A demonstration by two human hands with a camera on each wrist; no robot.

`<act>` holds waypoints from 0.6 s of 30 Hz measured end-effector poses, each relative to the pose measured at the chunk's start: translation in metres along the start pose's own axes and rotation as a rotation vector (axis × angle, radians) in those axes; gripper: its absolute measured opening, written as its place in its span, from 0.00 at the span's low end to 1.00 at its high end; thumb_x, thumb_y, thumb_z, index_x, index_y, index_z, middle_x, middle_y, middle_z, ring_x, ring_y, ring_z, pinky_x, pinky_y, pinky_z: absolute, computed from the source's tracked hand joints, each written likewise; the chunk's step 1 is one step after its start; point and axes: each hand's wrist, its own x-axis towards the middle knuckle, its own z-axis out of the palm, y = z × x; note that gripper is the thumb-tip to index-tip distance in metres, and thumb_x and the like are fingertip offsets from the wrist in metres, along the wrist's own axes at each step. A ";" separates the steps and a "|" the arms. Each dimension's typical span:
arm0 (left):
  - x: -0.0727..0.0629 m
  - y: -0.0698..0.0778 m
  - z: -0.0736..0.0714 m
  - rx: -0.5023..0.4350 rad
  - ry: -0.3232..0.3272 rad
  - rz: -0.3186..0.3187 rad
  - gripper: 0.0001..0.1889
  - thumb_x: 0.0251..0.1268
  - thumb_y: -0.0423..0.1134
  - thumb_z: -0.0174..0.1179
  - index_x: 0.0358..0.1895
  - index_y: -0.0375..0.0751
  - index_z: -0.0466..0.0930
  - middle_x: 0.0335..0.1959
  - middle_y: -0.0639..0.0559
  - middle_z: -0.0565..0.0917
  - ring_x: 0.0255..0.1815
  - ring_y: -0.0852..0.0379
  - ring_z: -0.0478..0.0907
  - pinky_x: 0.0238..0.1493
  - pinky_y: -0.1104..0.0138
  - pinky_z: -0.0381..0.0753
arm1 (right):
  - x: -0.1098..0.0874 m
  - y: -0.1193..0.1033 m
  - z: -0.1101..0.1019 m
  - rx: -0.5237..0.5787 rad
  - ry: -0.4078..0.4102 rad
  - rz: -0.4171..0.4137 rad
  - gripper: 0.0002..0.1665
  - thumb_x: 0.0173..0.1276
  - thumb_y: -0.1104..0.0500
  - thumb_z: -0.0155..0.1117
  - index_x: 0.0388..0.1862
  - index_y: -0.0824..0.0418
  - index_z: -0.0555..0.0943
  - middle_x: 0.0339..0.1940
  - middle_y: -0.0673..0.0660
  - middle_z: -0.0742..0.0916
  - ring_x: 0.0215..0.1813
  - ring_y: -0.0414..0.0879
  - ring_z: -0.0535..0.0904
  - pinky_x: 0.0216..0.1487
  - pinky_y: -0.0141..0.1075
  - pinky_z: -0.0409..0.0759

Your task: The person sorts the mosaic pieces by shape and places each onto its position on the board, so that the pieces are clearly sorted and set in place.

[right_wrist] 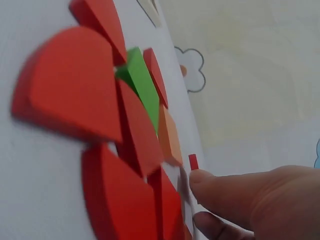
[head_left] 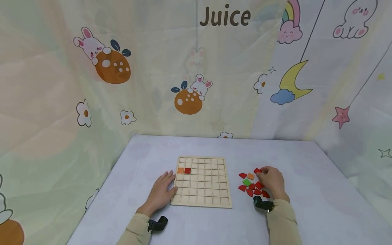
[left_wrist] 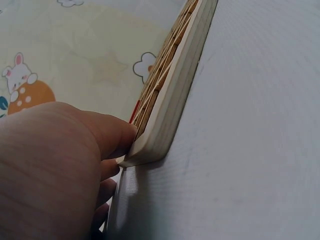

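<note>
Beige sleeves point(head_left: 284, 224) lead to a left grip point(head_left: 159, 193) spread against the gridded board point(head_left: 202, 182) and a right grip point(head_left: 272, 180) pinching a red piece point(head_left: 257, 170).

Pale cartoon-print backdrop point(head_left: 159, 51) w/ "Juice" lettering point(head_left: 226, 17); wht tabletop point(head_left: 205, 224).

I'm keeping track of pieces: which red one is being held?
The red piece pinched in the right hand; every other red one lies on the table or in the board.
</note>
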 end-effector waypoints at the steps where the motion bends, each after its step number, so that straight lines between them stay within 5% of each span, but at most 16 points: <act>1: 0.000 0.000 0.000 0.001 0.003 0.003 0.28 0.68 0.43 0.60 0.68 0.35 0.70 0.73 0.44 0.65 0.76 0.42 0.54 0.76 0.46 0.53 | 0.000 -0.003 0.001 0.004 0.004 -0.007 0.26 0.69 0.55 0.61 0.58 0.73 0.75 0.50 0.70 0.81 0.45 0.59 0.73 0.42 0.46 0.80; 18: 0.001 -0.001 0.000 0.003 -0.001 0.003 0.28 0.68 0.43 0.60 0.68 0.35 0.70 0.74 0.44 0.65 0.77 0.42 0.54 0.77 0.47 0.52 | 0.005 -0.024 0.028 0.088 0.047 -0.058 0.26 0.67 0.54 0.64 0.59 0.67 0.78 0.53 0.68 0.82 0.48 0.59 0.75 0.45 0.45 0.82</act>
